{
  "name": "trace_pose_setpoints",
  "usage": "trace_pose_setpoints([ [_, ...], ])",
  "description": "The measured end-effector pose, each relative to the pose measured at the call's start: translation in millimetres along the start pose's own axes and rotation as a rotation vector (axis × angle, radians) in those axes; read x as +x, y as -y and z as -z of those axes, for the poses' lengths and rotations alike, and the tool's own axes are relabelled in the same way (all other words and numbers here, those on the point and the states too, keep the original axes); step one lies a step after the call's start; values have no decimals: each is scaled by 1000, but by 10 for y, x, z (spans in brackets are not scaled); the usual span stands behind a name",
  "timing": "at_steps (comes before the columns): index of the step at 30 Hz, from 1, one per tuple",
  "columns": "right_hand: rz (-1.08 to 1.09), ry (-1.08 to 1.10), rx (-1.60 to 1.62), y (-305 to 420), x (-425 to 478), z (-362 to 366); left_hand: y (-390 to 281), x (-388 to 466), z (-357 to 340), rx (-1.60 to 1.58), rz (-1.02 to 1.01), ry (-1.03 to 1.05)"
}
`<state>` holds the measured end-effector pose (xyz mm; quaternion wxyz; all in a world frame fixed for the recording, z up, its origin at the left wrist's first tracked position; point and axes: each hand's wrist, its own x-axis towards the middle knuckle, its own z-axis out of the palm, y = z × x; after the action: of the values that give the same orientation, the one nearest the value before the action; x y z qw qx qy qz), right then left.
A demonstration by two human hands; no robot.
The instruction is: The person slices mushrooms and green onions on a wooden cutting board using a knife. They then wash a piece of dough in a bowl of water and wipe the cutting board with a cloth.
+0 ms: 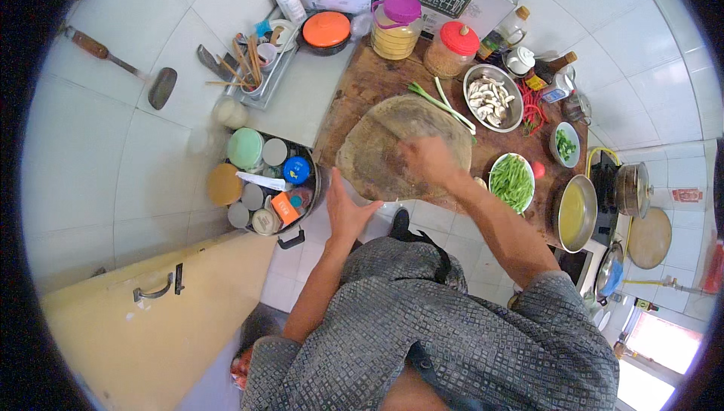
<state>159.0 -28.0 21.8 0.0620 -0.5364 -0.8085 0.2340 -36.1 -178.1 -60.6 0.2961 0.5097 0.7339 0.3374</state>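
Observation:
A round wooden chopping board [373,148] lies on the brown wooden table [350,94] before me. My right hand [432,162] is over the middle of the board, blurred, with its fingers bent; whether it holds anything cannot be made out. My left hand [348,207] is at the board's near left edge, thumb and fingers spread, holding nothing. Spring onion stalks [444,105] lie across the board's far right edge. To the right are a steel bowl of sliced mushrooms [489,100], red chillies [531,108] and a white dish of cut green vegetables [511,183].
Lidded jars [396,23] and bottles [503,32] line the back. A steel bowl of yellow liquid [576,213] and a bowl of chopped greens [565,145] stand at the right. A black-handled container of jars [291,238] is close to my left hand.

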Motion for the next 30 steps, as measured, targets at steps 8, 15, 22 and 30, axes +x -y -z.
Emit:
trace_pose_setpoints([
  [8,34,145,-160,29,340,-276,-12,7,-72,-173,22,-5],
  [15,82,182,-118,286,51,-49,157,15,-173,-345,-22,-39],
  [22,105,108,-265,248,203,-299,142,-14,-176,-286,-1,-46],
  [30,244,242,-226,236,3,46,32,-87,-123,-295,26,-22],
])
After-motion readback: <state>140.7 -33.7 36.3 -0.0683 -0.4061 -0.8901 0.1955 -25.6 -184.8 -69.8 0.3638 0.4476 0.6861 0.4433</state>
